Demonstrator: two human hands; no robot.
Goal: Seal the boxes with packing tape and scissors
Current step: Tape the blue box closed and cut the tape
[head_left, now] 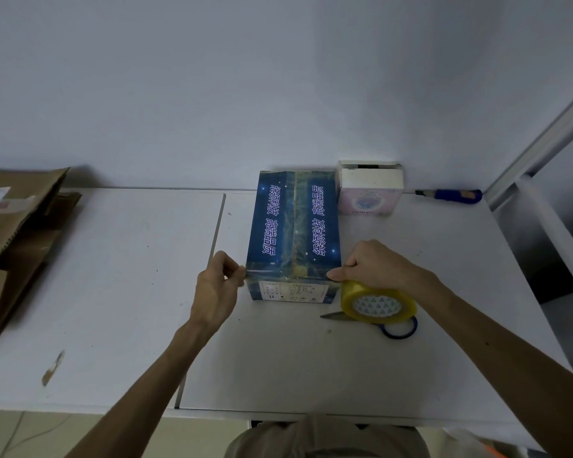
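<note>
Both arms reach in from the near edge of the tabletop (pixel 113 292). The left hand (pixel 217 285) has a closed grip, thumb and fingers pinching the free end of a clear strip (pixel 288 271). The right hand (pixel 374 264) curls its grip over the roll (pixel 377 302), thumb pressed at the box's near right corner. The strip runs taut between them along the near top edge of the blue box (pixel 293 223), which stands mid-tabletop towards the far edge.

The step in hand looks like laying a cross strip over the end of the centre seam, which already shows tape along its length. Next the strip likely needs pressing down flat and folding round the left corner. Then it must be cut at the roll, which calls for one hand to let go and fetch the scissors (pixel 333 315), lying just near of the box and partly under the roll.

Counted:
- one roll
- one pair of scissors
- two boxes, the blue one and a small white box (pixel 369 193) touching or just beside it at the far edge
- one blue-handled tool (pixel 454 195) by the far right corner
- a cardboard (pixel 17 219) heap at the left edge, its pieces too overlapped to count
</note>
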